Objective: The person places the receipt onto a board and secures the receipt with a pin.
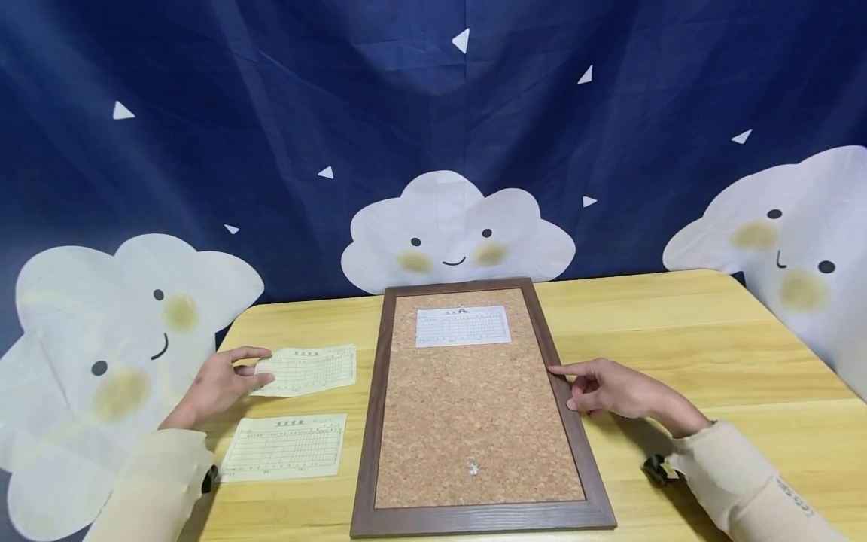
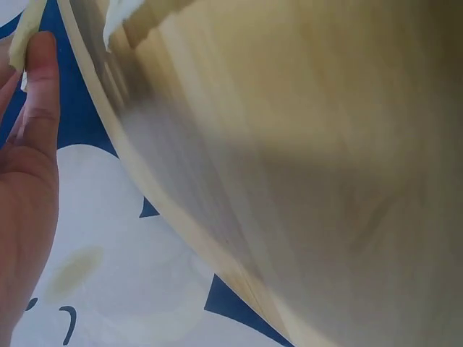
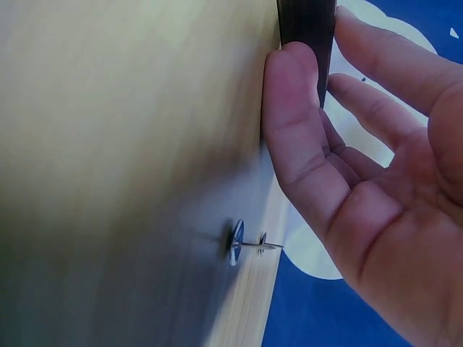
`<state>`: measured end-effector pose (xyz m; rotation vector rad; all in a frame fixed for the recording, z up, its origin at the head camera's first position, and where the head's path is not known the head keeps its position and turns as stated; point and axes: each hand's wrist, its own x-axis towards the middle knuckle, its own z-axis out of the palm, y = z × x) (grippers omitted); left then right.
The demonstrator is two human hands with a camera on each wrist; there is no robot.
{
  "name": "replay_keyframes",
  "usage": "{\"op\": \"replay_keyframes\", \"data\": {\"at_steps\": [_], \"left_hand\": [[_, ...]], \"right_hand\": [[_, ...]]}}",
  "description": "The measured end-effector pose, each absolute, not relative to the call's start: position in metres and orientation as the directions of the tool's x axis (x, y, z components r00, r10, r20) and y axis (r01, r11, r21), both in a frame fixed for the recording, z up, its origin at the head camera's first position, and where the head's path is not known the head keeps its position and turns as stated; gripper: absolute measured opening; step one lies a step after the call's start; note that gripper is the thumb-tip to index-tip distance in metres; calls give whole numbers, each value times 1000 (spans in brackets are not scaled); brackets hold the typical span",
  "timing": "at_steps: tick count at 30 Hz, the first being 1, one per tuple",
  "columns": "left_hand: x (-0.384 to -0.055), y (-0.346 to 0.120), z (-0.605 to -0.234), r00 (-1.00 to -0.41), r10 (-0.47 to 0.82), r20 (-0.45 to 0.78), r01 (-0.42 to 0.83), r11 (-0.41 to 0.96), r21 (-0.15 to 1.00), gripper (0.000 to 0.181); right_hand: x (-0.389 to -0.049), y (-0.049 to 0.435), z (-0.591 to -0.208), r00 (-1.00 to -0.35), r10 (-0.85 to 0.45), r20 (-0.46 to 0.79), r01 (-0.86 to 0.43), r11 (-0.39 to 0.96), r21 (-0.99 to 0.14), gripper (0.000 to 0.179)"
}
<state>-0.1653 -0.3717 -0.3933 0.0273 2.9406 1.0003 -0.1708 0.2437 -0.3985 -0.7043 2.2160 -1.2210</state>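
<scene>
My left hand (image 1: 226, 384) pinches the left end of a pale yellow printed form (image 1: 308, 373), tilted up above the table. In the left wrist view, the thumb (image 2: 43, 79) lies against a strip of that paper. My right hand (image 1: 619, 391) touches the right side of a brown-framed cork board (image 1: 474, 406), index finger straight on the frame and thumb at its outer side. A whitish printed slip (image 1: 463, 327) lies on the upper cork, with a small dark and shiny thing at its top edge. Low on the cork sits a small silvery cluster (image 1: 473, 468).
A second yellow form (image 1: 284, 448) lies flat on the wooden table (image 1: 677, 331), left of the board. In the right wrist view, a silver thumbtack (image 3: 236, 243) stands on the table with its pin up. A blue curtain (image 1: 433, 90) with clouds hangs behind.
</scene>
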Motion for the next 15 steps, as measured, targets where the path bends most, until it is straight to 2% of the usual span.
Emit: {"op": "replay_keyframes", "data": {"at_steps": [15], "left_hand": [[-167,-369,-391,-999,31,-33,0,734,680,50]], "right_hand": [[-170,244,-399,-737,-649,-189,-186,464,-866,61]]}}
